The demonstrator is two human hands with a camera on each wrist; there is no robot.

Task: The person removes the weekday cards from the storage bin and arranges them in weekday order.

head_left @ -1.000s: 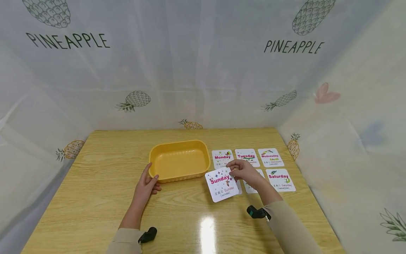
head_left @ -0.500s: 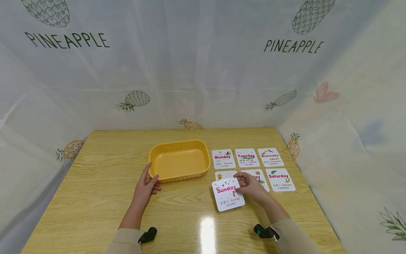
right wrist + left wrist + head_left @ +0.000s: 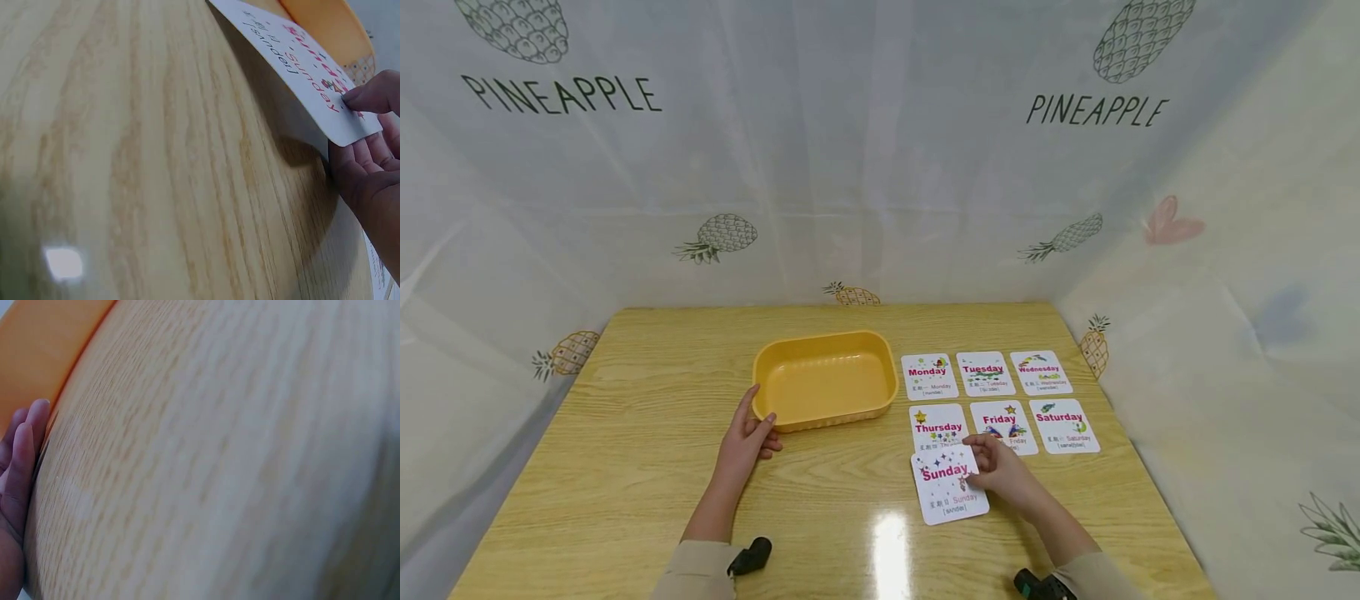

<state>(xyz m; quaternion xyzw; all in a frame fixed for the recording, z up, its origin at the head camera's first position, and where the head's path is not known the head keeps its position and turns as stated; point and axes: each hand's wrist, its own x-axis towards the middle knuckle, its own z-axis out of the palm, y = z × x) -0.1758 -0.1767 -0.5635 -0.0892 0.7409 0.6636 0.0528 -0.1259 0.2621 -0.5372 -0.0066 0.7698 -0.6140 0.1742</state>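
Observation:
My right hand [image 3: 1003,475] pinches the Sunday card [image 3: 950,492] at its right edge. The thumb [image 3: 369,94] lies on the printed face, with fingers underneath. The card is tilted and off the table in the right wrist view, casting a shadow below it. In the head view it covers the lower edge of the Thursday card [image 3: 936,423]. My fingertips hide part of the Friday card [image 3: 1000,410]. My left hand [image 3: 741,442] holds the near left corner of a yellow plastic tray [image 3: 822,419], thumb at the front and index finger along the side.
Behind lie the Monday [image 3: 928,385], Tuesday [image 3: 985,379] and Wednesday [image 3: 1040,379] cards in a row. The Saturday card [image 3: 1063,437] ends the nearer row. A pineapple-print cloth [image 3: 880,167] encloses the wooden table [image 3: 647,400] at the back and sides.
My right hand has brought the Sunday card toward me and slightly right, uncovering most of the Thursday and Friday cards. The left hand and the tray stay put.

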